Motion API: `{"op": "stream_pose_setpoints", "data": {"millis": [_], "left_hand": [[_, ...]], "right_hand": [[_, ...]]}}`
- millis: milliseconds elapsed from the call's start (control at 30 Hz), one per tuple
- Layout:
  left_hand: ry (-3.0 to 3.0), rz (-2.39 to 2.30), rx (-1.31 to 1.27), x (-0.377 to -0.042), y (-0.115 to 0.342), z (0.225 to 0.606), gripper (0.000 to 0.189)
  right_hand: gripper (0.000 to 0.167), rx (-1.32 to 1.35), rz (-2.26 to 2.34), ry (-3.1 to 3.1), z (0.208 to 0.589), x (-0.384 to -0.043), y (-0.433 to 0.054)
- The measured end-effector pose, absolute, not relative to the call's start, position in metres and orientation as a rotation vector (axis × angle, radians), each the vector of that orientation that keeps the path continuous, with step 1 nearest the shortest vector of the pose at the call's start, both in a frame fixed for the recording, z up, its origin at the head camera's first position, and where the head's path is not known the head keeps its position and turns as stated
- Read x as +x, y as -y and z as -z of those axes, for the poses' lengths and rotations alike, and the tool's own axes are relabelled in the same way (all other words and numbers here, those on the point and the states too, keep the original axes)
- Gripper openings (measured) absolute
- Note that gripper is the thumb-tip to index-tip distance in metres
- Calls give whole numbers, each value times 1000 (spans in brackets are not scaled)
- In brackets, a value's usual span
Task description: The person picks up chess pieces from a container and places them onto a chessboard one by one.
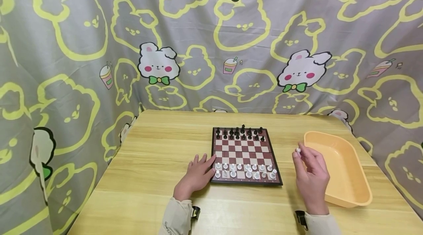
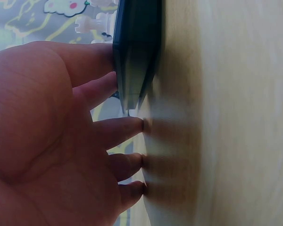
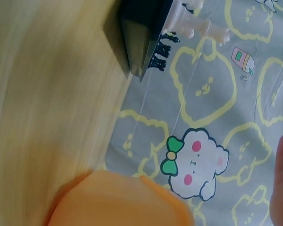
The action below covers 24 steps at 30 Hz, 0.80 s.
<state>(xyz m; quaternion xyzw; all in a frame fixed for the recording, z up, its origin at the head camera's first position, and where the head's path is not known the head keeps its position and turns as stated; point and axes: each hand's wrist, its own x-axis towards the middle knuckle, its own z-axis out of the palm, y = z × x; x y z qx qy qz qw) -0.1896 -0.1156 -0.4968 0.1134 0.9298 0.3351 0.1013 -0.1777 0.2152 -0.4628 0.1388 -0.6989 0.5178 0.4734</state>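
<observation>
A chessboard [image 1: 242, 149] with dark red and cream squares lies on the table. Black pieces [image 1: 237, 136] stand in two rows at its far end, and white pieces [image 1: 233, 173] in two rows at the near end. My left hand [image 1: 197, 175] rests at the board's left side, thumb and index finger touching the dark board edge [image 2: 139, 42], other fingertips down on the wood. To the right of the board, my right hand [image 1: 312, 176] pinches a small white chess piece [image 1: 298, 151] between thumb and fingers, raised off the table. Its exact kind is too small to tell.
An orange-yellow plastic basin [image 1: 343, 169] stands on the table at the right, partly behind my right hand. The light wooden table [image 1: 148, 147] reaches back to a grey curtain [image 1: 195, 91] printed with cartoon bears and rabbits, which hangs around it.
</observation>
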Motion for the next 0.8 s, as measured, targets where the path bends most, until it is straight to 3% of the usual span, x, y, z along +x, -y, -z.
{"op": "stream_pose_setpoints", "data": {"millis": [233,800], "left_hand": [[-2753,-986,347,-188,116,495,53],[-2759,-989,348,-188,116,495,52]], "right_hand": [[36,419,-1288,1754,467,-178,-206],[31,476,-1170,1793,460,-174,-190]]}}
